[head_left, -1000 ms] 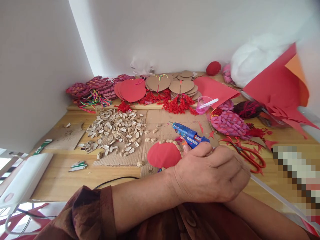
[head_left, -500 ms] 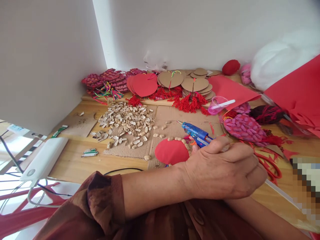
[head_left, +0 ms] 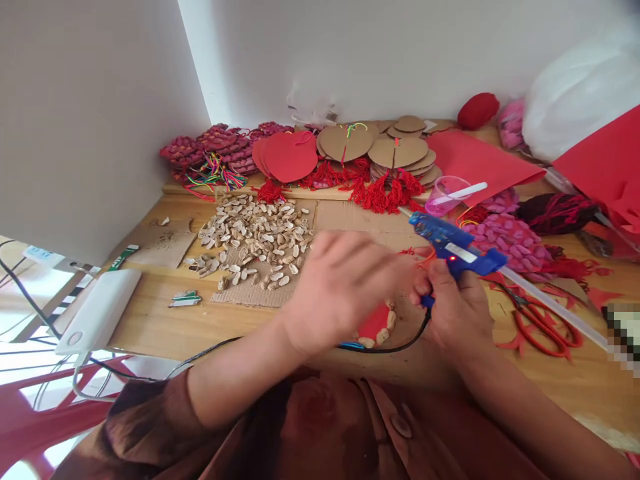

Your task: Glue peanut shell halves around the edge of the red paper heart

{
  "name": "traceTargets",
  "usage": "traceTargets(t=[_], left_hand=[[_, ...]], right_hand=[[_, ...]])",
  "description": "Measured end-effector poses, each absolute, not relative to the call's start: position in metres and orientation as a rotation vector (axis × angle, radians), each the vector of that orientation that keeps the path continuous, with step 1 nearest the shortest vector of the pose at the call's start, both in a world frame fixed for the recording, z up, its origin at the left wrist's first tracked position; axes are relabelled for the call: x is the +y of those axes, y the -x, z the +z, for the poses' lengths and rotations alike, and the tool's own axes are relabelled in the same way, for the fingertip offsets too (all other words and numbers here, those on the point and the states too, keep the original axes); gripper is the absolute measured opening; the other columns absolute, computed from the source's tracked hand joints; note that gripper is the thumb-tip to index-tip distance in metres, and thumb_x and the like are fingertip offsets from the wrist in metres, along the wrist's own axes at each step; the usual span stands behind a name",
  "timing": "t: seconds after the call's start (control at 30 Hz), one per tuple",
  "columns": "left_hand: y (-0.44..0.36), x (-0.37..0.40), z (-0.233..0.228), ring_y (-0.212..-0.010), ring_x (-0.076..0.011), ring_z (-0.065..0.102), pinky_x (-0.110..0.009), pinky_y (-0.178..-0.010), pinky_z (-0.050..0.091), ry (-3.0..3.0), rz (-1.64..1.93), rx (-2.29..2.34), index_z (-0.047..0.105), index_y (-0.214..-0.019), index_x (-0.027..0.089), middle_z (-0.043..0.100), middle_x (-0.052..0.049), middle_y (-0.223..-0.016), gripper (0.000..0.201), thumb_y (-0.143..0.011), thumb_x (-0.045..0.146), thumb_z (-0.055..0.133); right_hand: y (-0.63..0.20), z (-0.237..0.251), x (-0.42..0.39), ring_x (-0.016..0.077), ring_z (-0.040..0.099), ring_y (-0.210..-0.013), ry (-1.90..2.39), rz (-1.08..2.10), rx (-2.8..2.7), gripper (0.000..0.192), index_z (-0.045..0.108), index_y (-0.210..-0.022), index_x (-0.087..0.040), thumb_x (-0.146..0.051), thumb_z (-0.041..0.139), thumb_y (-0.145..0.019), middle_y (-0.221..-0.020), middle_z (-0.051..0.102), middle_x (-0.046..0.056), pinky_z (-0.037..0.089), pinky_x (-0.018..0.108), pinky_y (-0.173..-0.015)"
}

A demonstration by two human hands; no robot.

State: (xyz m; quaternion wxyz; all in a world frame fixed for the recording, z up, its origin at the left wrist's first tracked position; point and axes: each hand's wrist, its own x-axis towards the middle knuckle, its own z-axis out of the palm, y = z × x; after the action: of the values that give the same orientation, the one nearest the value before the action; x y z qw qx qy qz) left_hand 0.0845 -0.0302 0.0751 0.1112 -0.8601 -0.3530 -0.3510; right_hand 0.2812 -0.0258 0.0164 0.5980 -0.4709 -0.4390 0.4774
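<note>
Now blue glue gun (head_left: 453, 247) upright inside right hand (head_left: 457, 313) grip, nozzle leftward.

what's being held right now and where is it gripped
The right hand holds the blue glue gun by its handle, nozzle pointing away. The left hand is blurred; whether it holds anything cannot be told.
</note>
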Motion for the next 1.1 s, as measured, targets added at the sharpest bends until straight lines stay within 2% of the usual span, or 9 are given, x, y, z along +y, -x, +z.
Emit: traceTargets(t=[0.1, 0.2, 0.33, 0.57, 0.77, 0.97, 1.1], left_hand=[[-0.042, -0.018, 0.054, -0.082, -0.0198, 0.067, -0.037, -0.079, 0.05, 2.391, -1.063, -1.401, 0.074, -0.1, 0.023, 0.078, -0.001, -0.085, 0.012, -0.1, 0.027, 0.063], [-0.011, -0.011, 0.038, -0.083, -0.0216, 0.07, -0.037, -0.079, 0.055, 2.37, -1.046, -1.642, 0.074, -0.107, 0.023, 0.079, -0.002, -0.087, 0.02, -0.1, 0.018, 0.056], [0.001, -0.003, 0.024, -0.096, -0.0257, 0.071, -0.042, -0.087, 0.056, 2.359, -0.962, -1.72, 0.073, -0.117, 0.021, 0.079, -0.007, -0.108, 0.029, -0.097, 0.013, 0.053], [-0.025, 0.027, 0.011, -0.089, -0.0267, 0.071, -0.04, -0.09, 0.052, 2.524, -0.747, -1.998, 0.077, -0.089, 0.022, 0.08, -0.004, -0.09, 0.006, -0.089, 0.023, 0.071], [-0.046, 0.053, 0.007, -0.093, -0.029, 0.07, -0.042, -0.091, 0.051, 2.533, -0.556, -2.115, 0.077, -0.1, 0.019, 0.078, -0.006, -0.09, 0.017, -0.084, 0.027, 0.077], [-0.05, 0.059, 0.003, -0.093, -0.0294, 0.07, -0.042, -0.09, 0.051, 2.544, -0.458, -2.094, 0.076, -0.091, 0.017, 0.079, -0.01, -0.094, 0.008, -0.086, 0.021, 0.071], [-0.043, 0.044, 0.014, -0.092, -0.0285, 0.071, -0.041, -0.088, 0.052, 2.562, -0.578, -2.027, 0.075, -0.09, 0.018, 0.078, -0.008, -0.092, 0.007, -0.085, 0.019, 0.071]], right_hand=[[-0.289, 0.02, -0.017, 0.0115, 0.042, -0.046, 1.023, 1.167, -0.889, 0.029, 0.067, -0.098, -0.028, -0.057, 0.066, -0.093, -0.058, 0.042, -0.007, 0.03, 0.028, -0.042], [-0.295, 0.025, -0.013, 0.0112, 0.041, -0.043, 0.99, 1.214, -0.827, 0.033, 0.069, -0.097, -0.028, -0.06, 0.069, -0.088, -0.057, 0.04, -0.008, 0.026, 0.027, -0.04], [-0.292, 0.024, -0.019, 0.0099, 0.044, -0.041, 0.992, 1.375, -0.822, 0.027, 0.072, -0.098, -0.027, -0.053, 0.071, -0.09, -0.056, 0.044, -0.007, 0.026, 0.023, -0.038], [-0.285, 0.015, -0.029, 0.0078, 0.048, -0.047, 1.008, 1.485, -0.826, 0.018, 0.073, -0.103, -0.025, -0.041, 0.066, -0.098, -0.058, 0.048, -0.006, 0.032, 0.021, -0.043], [-0.288, 0.008, -0.029, 0.0102, 0.052, -0.055, 1.013, 1.408, -0.898, 0.014, 0.073, -0.106, -0.027, -0.037, 0.065, -0.1, -0.063, 0.053, -0.005, 0.042, 0.022, -0.048], [-0.287, 0.003, -0.028, 0.0096, 0.051, -0.056, 0.995, 1.45, -0.843, 0.007, 0.072, -0.098, -0.031, -0.033, 0.066, -0.1, -0.064, 0.055, -0.006, 0.044, 0.021, -0.05], [-0.286, 0.006, -0.028, 0.0091, 0.051, -0.053, 0.998, 1.456, -0.847, 0.01, 0.072, -0.095, -0.028, -0.035, 0.067, -0.099, -0.062, 0.055, -0.006, 0.043, 0.021, -0.048]])
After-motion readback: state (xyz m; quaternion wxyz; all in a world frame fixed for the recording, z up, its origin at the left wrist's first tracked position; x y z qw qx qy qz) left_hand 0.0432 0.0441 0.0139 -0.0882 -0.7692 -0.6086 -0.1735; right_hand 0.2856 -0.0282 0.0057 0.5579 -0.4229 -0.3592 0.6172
